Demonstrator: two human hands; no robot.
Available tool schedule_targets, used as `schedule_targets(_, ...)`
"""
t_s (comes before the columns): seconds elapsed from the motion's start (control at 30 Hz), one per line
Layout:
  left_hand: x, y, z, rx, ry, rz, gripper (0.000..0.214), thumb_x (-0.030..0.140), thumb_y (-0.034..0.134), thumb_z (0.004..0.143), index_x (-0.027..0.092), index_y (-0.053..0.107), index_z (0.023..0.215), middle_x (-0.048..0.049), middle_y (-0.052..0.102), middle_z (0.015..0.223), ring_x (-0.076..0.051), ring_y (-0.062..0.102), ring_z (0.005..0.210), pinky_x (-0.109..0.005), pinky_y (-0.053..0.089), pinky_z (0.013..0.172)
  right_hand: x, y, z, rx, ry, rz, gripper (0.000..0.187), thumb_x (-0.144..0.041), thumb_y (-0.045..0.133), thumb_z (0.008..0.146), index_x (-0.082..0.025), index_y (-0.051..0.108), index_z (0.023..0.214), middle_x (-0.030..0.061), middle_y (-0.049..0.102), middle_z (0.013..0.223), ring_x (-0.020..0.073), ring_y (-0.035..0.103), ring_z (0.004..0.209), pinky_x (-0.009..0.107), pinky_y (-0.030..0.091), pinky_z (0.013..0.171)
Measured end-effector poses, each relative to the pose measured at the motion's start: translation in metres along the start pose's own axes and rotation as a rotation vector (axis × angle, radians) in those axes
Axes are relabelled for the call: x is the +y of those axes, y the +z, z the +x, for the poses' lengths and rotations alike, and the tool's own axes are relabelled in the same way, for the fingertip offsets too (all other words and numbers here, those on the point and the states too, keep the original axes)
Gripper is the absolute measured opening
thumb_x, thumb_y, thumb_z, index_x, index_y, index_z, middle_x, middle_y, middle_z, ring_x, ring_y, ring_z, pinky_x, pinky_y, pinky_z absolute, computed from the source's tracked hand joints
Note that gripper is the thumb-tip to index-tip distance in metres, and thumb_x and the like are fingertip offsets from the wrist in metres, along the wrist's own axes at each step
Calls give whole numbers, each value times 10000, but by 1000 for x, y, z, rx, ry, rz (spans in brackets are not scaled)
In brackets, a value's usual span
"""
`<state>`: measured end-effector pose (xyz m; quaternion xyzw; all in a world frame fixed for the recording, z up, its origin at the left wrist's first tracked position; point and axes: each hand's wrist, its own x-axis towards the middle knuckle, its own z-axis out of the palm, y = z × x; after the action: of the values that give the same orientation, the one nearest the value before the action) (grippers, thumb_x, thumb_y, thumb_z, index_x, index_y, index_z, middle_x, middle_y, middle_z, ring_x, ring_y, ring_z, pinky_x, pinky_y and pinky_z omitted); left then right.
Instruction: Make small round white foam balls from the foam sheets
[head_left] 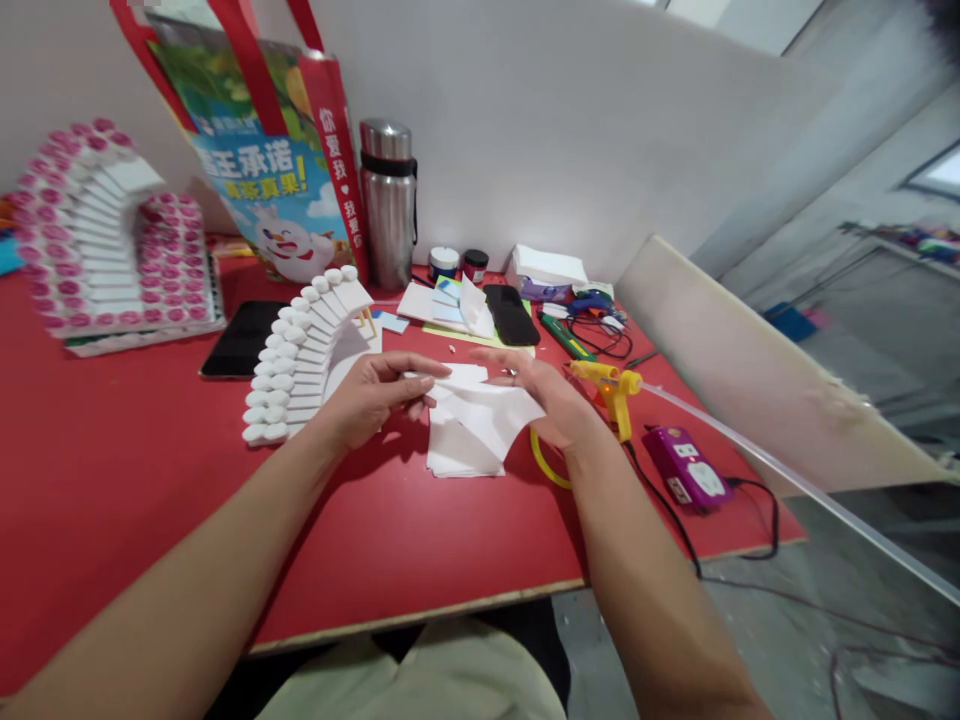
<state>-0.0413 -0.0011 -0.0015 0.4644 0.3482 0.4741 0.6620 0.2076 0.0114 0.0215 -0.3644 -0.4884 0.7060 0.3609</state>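
Between my two hands is a thin white sheet of paper (491,412), bent and lifted above a small stack of white paper (457,458) on the red table. My left hand (382,393) pinches the sheet's left edge between thumb and fingers. At the sheet's right side, my right hand (551,392) grips it, its fingers partly hidden behind the paper. Just left of my left hand stands a curved white model staircase (300,360) edged with white round pieces. A yellow glue gun (611,385) with a long clear glue stick rests right of my right hand.
A purple power strip (686,468) with cables sits at the right edge. Behind are a steel flask (388,205), a printed bag (277,180), a dark phone (512,314) and a green-handled tool (566,338). A pink-flowered staircase model (112,240) and a black tablet (240,338) are left.
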Motion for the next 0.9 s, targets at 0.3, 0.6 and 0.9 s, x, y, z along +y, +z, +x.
schedule_targets(0.3, 6, 6, -1, -39, -84, 281, 371, 296, 806, 803, 133, 769, 1134, -11, 672, 573, -106, 570, 479, -216, 442, 485, 10, 16, 2, 19, 42, -201, 445, -404, 872, 732, -187, 800, 1114, 83, 798, 1023, 188, 718, 788, 308, 544, 724)
schedule_targets(0.6, 0, -2, 2, 19, -25, 111, 259, 268, 823, 757, 136, 827, 980, -67, 735, 682, -113, 620, 577, -224, 496, 574, 16, 13, 5, 168, -218, -500, 253, -272, 771, 793, -258, 845, 1035, 34, 819, 1021, 223, 740, 902, 326, 555, 780)
schedule_targets(0.9, 1, -1, 3, 78, -50, 77, 229, 303, 882, 720, 158, 824, 887, -40, 698, 692, -87, 565, 560, -197, 430, 507, 6, 12, -4, 82, -264, -536, 314, -342, 764, 859, -259, 805, 1158, 63, 801, 1143, 258, 741, 1066, 384, 556, 938)
